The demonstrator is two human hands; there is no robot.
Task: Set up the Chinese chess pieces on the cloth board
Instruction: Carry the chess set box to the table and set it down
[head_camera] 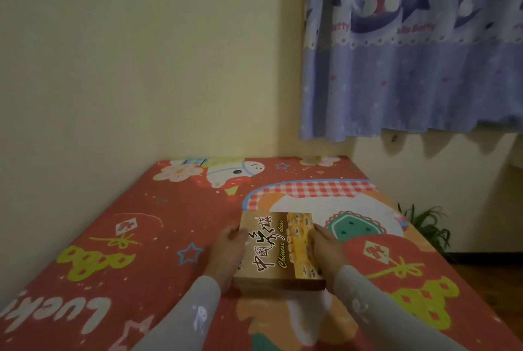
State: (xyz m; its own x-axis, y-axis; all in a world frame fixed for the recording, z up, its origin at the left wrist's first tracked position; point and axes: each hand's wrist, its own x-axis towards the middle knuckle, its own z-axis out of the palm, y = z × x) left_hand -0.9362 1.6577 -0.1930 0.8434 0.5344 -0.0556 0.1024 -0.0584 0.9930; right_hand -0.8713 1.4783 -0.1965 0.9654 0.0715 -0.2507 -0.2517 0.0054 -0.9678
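A closed Chinese chess box (276,251), brown and yellow with printed pieces and the words "Chinese chess", lies on the red patterned bed (141,237) in front of me. My left hand (226,254) grips its left side, fingers curled round the far left corner. On the box's right edge sits my right hand (327,248), pressed flat against it. Both arms wear grey sleeves. No cloth board and no loose pieces show.
The bed runs along a cream wall (113,67) on the left and ends at the far wall. A blue bear-print curtain (410,53) hangs at the upper right. A green plant (427,226) and wooden floor (492,280) lie past the bed's right edge.
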